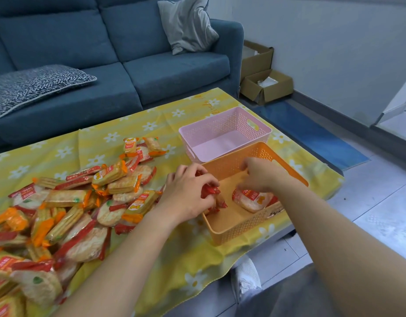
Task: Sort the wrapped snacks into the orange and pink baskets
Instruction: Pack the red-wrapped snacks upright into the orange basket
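Observation:
An orange basket (237, 227) stands at the table's right front, with a pink basket (222, 124) touching it behind. My left hand (188, 193) grips a red-wrapped snack (210, 191) at the orange basket's left wall. My right hand (261, 173) hovers inside the orange basket with fingers relaxed, just above a red-wrapped round cracker (252, 199) lying on the basket floor. A big pile of wrapped snacks (71, 202), red and orange packs, covers the table's left side. I see nothing inside the pink basket.
The table wears a yellow flowered cloth (151, 259). A blue sofa (119, 65) with cushions stands behind it. Cardboard boxes (263, 85) sit on the floor at the back right. My shoe (245, 277) shows below the table edge.

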`<state>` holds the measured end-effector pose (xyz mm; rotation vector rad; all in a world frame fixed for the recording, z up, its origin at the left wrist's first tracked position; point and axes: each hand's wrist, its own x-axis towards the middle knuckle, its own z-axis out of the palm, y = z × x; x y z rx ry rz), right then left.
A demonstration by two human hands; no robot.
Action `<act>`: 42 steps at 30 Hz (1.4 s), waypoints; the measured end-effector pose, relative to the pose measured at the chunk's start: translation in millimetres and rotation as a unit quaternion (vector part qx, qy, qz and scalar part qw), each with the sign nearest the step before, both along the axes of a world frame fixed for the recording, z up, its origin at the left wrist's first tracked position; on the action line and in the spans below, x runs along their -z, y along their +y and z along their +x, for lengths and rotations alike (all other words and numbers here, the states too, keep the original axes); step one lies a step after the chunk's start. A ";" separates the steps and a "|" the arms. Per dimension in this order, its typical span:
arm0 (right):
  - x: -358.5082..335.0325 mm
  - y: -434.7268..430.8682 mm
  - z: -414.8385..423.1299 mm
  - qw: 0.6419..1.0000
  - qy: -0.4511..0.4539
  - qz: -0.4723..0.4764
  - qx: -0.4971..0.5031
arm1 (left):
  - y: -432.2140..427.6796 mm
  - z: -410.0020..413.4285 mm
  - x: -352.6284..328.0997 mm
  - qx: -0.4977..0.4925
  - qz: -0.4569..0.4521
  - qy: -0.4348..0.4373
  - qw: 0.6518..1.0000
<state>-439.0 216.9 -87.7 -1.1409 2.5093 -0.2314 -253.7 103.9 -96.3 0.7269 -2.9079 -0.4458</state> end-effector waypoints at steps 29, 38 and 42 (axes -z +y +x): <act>5.0 -10.0 29.8 0.987 -0.104 -0.101 -0.063 | 1.0 0.1 6.3 -0.030 0.050 0.061 0.996; -24.2 -8.9 24.7 0.990 -0.088 -0.086 -0.070 | -6.0 17.2 -6.2 -0.023 0.116 0.120 0.986; -54.8 -23.0 61.9 0.966 -0.092 -0.233 -0.061 | -18.9 54.6 -16.0 -0.082 0.129 0.173 0.973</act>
